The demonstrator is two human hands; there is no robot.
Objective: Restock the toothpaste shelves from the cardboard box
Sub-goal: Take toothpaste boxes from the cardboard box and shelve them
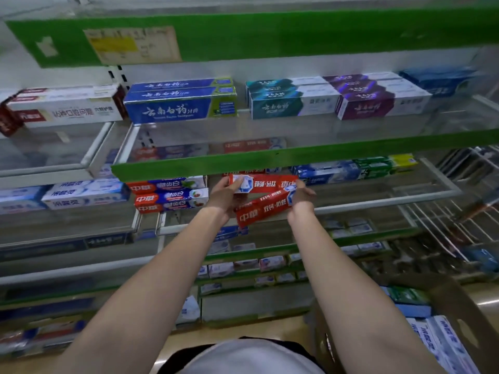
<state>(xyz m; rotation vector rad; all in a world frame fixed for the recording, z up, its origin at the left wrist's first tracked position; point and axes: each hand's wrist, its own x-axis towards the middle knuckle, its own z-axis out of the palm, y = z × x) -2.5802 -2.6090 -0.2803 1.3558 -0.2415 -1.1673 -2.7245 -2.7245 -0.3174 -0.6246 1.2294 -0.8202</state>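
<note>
- Both hands are up at the middle shelf, holding red toothpaste cartons between them: the upper carton [263, 183] lies level at the shelf mouth, the lower carton [263, 209] tilts down to the left beneath it
- The left hand [225, 197] has its fingers curled round the left end of the upper carton; the right hand [302, 197] wraps the right ends, though which carton its fingers clamp I cannot tell
- Held end to end like this, the cartons look ready to slide in lengthwise beside the stacked red-and-blue cartons [170, 194], probably to keep brands grouped
- The shelf [378, 202] is a clear tray with a rail at its front edge, under a green price strip [297, 155]; more rows of boxed toothpaste sit above and below
- The cardboard box [459, 314] stands at lower right, white-and-blue cartons showing inside, on a pale shiny floor [243, 330]
</note>
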